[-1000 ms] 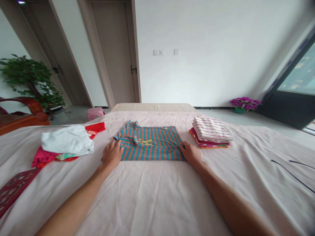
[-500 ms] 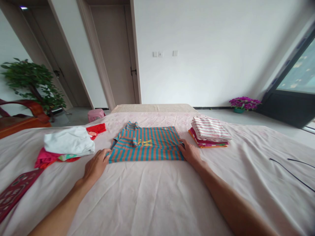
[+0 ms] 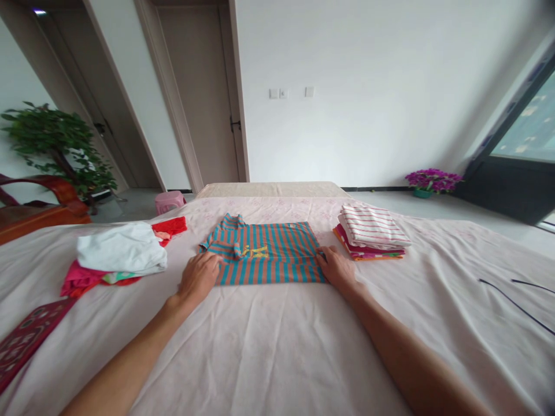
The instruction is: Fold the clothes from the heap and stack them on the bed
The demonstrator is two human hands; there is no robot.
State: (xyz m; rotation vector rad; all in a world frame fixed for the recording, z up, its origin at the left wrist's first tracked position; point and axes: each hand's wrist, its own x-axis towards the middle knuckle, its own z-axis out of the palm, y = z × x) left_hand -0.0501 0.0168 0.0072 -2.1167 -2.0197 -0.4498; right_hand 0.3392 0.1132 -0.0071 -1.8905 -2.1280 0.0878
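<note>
A teal-and-brown striped T-shirt (image 3: pixel 277 244) with a yellow print lies spread sideways in front of me, its near side folded over into a straight edge. My left hand (image 3: pixel 200 277) rests on the shirt's near left part, the fingers stretched over the cloth below the sleeve. At the near right corner, my right hand (image 3: pixel 337 267) has its fingers curled on the shirt's edge. What the thumbs do underneath is hidden.
Folded clothes (image 3: pixel 373 228) form a stack at right, with a white red-striped piece on top. A loose heap of clothes (image 3: pixel 121 248) lies at left. Everything sits on a pale pink sheet (image 3: pixel 269 346). Dark cords (image 3: pixel 515 303) lie far right, a dark red patterned item (image 3: pixel 30 341) near left.
My left hand has moved right, from the shirt's left corner onto the cloth. The right hand stays at the right corner, nearly unmoved.
</note>
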